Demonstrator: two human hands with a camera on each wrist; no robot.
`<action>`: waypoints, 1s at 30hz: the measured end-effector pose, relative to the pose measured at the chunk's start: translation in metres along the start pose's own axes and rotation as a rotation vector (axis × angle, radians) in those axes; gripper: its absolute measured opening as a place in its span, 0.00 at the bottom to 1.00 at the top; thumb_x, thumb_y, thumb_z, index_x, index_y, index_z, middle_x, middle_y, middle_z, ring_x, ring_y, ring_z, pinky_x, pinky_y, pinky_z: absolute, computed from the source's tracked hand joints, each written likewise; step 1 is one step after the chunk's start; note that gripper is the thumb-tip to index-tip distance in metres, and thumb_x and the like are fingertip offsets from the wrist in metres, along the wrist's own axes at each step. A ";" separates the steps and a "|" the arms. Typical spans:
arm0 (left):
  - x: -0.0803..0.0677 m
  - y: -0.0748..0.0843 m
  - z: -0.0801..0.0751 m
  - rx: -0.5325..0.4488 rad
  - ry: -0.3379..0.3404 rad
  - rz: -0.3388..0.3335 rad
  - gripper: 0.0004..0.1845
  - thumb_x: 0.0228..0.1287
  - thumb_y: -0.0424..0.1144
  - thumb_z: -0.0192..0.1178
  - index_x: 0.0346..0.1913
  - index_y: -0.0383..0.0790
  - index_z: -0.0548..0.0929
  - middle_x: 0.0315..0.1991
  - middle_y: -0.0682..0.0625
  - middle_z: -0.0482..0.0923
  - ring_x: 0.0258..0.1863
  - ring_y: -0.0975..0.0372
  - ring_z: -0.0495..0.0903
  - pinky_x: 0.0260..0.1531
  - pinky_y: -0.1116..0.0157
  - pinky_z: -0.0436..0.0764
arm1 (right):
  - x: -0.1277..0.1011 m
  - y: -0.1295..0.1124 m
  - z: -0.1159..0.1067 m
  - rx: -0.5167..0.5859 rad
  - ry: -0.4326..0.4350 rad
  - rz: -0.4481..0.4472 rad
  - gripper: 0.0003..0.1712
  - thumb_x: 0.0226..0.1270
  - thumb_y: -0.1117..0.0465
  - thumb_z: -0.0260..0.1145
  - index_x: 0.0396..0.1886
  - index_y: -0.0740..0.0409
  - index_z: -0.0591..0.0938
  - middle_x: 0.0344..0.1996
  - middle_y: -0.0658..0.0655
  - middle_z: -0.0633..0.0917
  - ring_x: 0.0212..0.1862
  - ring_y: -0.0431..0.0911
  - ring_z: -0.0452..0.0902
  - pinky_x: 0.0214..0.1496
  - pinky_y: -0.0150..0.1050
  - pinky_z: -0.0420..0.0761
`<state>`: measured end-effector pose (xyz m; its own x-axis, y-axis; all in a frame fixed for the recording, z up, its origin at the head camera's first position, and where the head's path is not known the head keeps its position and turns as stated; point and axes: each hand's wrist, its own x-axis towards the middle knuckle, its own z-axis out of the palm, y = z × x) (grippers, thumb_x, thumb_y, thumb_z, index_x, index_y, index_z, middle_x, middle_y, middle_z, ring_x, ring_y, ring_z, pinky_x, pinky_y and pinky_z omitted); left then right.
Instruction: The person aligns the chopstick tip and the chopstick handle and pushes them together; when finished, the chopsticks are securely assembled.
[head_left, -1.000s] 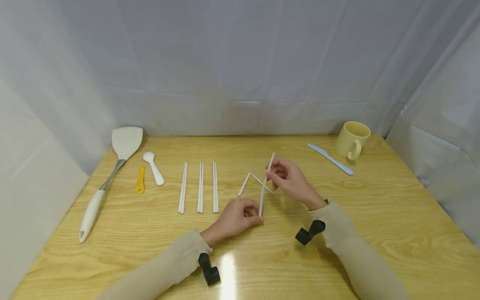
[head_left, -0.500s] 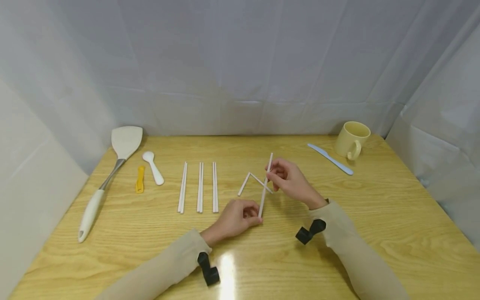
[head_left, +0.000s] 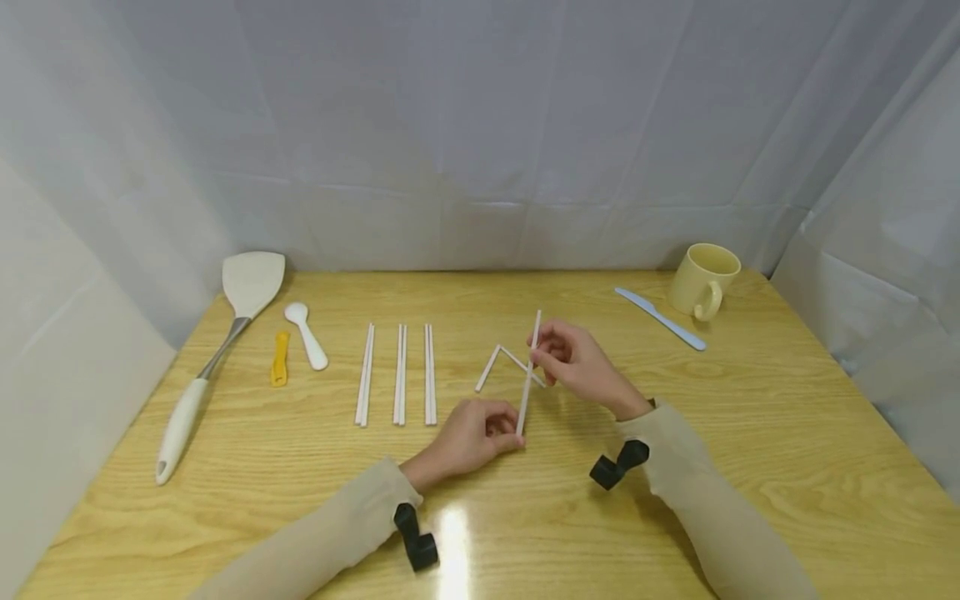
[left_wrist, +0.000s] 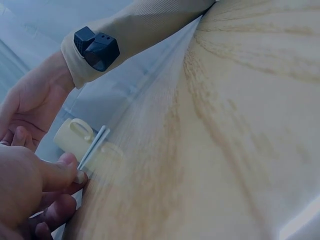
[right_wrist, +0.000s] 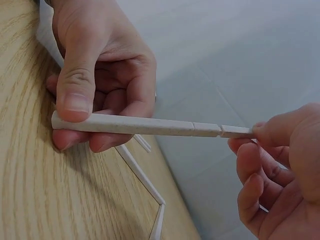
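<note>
On the table (head_left: 750, 433) I count three chopstick pairs (head_left: 400, 374), three single chopsticks (head_left: 528, 375), one spatula (head_left: 217, 346), one spoon (head_left: 306, 334), one knife (head_left: 660, 317), one mug (head_left: 703, 279), one yellow clip (head_left: 281, 359).

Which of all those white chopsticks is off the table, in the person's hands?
The chopstick slanting between both hands: the left hand pinches its near end, the right hand its far part. The three pairs to the left lie flat, untouched.
</note>
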<state>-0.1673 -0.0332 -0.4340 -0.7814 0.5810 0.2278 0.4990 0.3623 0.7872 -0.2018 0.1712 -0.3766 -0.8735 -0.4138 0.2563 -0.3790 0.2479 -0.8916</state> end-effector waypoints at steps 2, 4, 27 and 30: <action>0.000 0.000 0.001 0.004 -0.001 0.002 0.04 0.54 0.34 0.70 0.30 0.40 0.84 0.25 0.51 0.85 0.20 0.74 0.72 0.22 0.74 0.72 | 0.000 0.002 0.001 0.012 -0.008 -0.008 0.05 0.69 0.73 0.57 0.42 0.71 0.73 0.28 0.73 0.77 0.20 0.39 0.71 0.22 0.40 0.75; -0.001 0.000 0.001 0.007 -0.002 0.008 0.04 0.54 0.34 0.70 0.30 0.40 0.84 0.26 0.51 0.85 0.20 0.74 0.71 0.22 0.74 0.71 | -0.001 0.003 0.002 0.022 -0.022 -0.019 0.04 0.69 0.73 0.56 0.41 0.71 0.73 0.28 0.74 0.76 0.20 0.39 0.71 0.22 0.40 0.75; -0.001 0.002 0.002 -0.167 0.038 -0.042 0.24 0.51 0.27 0.71 0.46 0.33 0.68 0.28 0.45 0.86 0.21 0.71 0.73 0.23 0.74 0.72 | 0.000 0.004 -0.001 -0.007 -0.085 0.033 0.04 0.70 0.71 0.56 0.39 0.71 0.73 0.25 0.74 0.76 0.20 0.40 0.72 0.23 0.41 0.74; -0.001 0.005 0.000 -0.115 0.096 0.023 0.27 0.50 0.28 0.72 0.50 0.34 0.67 0.29 0.47 0.86 0.21 0.70 0.75 0.24 0.72 0.75 | -0.001 0.003 -0.003 0.001 -0.083 0.057 0.05 0.71 0.70 0.56 0.40 0.71 0.73 0.27 0.74 0.77 0.20 0.40 0.72 0.24 0.41 0.75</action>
<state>-0.1637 -0.0319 -0.4303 -0.8053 0.5140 0.2955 0.4748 0.2605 0.8407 -0.2035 0.1748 -0.3787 -0.8655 -0.4699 0.1736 -0.3292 0.2722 -0.9042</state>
